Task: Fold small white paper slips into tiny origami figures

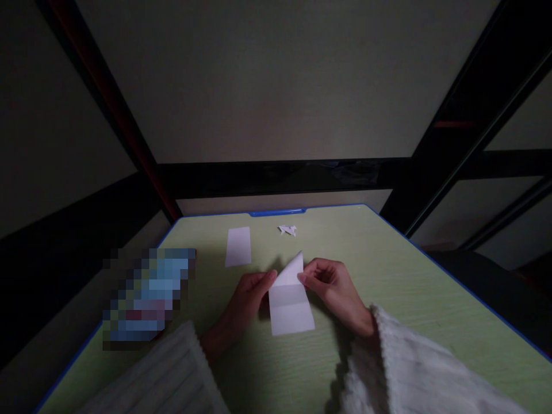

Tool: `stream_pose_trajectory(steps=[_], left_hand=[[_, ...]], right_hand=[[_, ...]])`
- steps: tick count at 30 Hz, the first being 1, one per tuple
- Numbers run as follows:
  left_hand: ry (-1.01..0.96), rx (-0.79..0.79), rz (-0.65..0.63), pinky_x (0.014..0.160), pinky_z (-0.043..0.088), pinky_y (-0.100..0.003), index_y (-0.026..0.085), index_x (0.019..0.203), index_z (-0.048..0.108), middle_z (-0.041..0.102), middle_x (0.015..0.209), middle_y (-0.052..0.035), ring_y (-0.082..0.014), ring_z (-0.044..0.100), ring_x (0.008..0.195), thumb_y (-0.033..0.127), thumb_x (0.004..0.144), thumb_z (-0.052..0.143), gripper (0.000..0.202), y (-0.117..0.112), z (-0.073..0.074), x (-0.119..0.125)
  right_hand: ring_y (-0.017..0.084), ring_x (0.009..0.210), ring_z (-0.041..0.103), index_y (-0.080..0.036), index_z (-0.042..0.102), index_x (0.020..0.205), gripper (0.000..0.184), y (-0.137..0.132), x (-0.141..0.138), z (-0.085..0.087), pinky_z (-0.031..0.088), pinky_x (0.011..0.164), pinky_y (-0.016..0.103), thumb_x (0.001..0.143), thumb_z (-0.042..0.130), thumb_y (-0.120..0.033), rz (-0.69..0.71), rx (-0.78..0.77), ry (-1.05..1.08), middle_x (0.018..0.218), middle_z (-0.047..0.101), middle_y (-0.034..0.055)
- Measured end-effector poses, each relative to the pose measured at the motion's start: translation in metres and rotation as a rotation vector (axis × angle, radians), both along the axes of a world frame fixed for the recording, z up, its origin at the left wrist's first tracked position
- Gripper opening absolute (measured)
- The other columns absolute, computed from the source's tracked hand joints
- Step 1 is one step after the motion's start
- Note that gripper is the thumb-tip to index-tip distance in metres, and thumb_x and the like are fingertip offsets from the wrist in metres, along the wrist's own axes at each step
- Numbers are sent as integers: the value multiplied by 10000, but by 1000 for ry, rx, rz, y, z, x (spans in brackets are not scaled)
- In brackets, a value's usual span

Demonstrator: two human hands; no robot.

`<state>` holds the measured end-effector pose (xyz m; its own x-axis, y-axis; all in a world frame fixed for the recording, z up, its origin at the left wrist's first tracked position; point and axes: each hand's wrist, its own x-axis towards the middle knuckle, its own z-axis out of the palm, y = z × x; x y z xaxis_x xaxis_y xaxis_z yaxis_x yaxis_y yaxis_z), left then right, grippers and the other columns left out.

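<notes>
A white sheet of paper (291, 302) with crosswise creases lies on the pale green table (388, 276), its far end lifted off the surface. My left hand (248, 299) pinches the paper's left edge near that raised end. My right hand (332, 290) pinches the right edge of the raised flap. Both hands come out of white ribbed sleeves.
A second white paper rectangle (238, 246) lies flat further back on the left. A small folded paper figure (288, 230) sits near the table's far blue edge. A blurred-out object (149, 296) rests at the left edge. Dark bed-frame bars (276, 175) stand behind the table.
</notes>
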<state>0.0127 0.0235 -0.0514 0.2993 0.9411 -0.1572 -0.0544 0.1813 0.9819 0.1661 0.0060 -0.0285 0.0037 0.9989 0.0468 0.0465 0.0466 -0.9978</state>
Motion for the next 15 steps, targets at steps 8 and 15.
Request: stream_pose_trajectory(steps=[8,15], left_hand=[[144,104,-45,366,217,-188,150,437,410,350,378,69,-54,305,354,410,676,464,358,-4,10,1],[325,296,-40,419,245,-197,164,470,369,335,445,58,-78,321,439,365,725,401,327,-6,11,-1]], right_hand=[[54,411,370,-132,497,524,96,0,0,0,259,408,191,593,552,-169,-15,2,-10,453,456,-46],[61,415,375,-142,500,525,95,-1,0,-2,266,412,200,594,557,-174,-2,16,-19,458,462,-42]])
